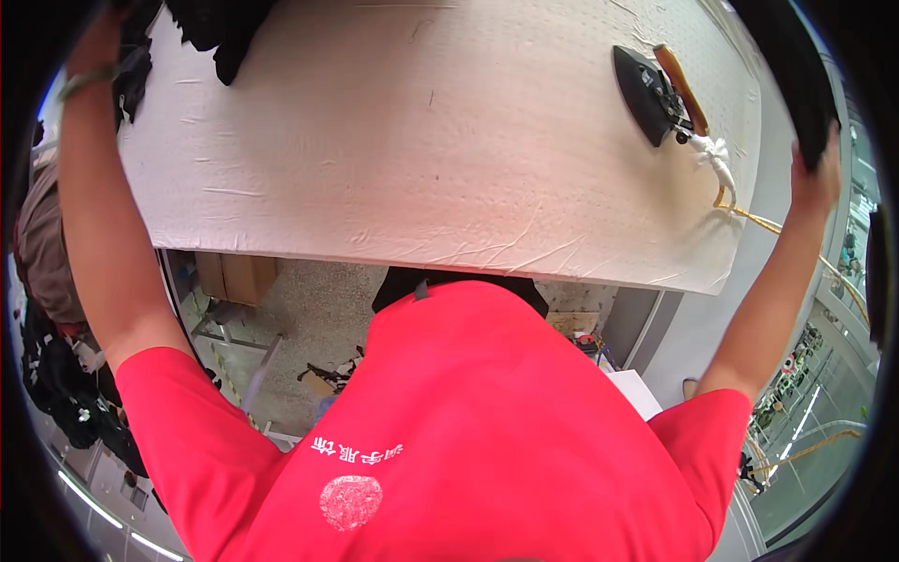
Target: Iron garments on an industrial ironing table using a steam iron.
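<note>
My right hand (818,176) is raised at the far right, with its fingers closed on a black cloth (796,80) that stretches up past the upper edge of the view. At the upper left my left hand (95,42) reaches up, a band around its wrist. Its fingers are lost in the dark rim, so I cannot see what they hold. Beside it, black fabric (220,33) hangs over the table's far left part. An iron (648,96) with a wooden handle lies toward the right of the padded white table (375,169), apart from both hands.
A yellowish cord (754,219) runs from the iron, wrapped in white cloth at its start, off the table's right edge. Cardboard boxes (234,278) and a metal frame (245,342) stand below the table. Dark garments (61,375) are piled to my left.
</note>
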Available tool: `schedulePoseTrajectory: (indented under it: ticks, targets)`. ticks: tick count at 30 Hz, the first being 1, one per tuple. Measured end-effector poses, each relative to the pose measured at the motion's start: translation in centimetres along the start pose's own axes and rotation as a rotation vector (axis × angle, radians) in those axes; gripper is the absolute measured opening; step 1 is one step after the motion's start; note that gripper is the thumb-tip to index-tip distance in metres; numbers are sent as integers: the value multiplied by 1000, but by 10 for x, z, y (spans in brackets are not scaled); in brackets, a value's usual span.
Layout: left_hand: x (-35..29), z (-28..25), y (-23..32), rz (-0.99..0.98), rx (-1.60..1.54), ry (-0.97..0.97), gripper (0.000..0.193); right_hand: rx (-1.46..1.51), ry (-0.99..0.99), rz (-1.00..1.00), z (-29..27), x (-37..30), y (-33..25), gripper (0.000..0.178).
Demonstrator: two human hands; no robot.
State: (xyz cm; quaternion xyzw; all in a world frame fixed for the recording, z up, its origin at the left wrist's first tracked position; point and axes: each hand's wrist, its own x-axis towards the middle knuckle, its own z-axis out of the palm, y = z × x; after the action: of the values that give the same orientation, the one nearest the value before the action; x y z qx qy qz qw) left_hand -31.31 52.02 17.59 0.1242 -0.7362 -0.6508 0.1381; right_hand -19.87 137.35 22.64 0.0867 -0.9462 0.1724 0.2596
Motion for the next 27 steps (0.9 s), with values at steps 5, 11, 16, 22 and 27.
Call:
schedulePoseTrajectory:
  ticks: [5, 11, 16, 22, 27]
  targets:
    - [-142, 68, -106, -177, 930, -526, 49, -184, -454, 708, 30, -39, 10, 56]
    - [-340, 78, -149, -249, 825, -333, 40, -185, -719, 598, 17, -199, 38, 54]
    - [-397, 95, -148, -291, 696, -122, 38, -287, -703, 575, 61, -279, 67, 52]
    - [-390, 125, -143, -249, 694, -48, 39, -119, -234, 589, 119, -295, 43, 51]
    - [-390, 93, -153, -288, 781, -129, 39, -268, -454, 687, 95, -290, 49, 50]
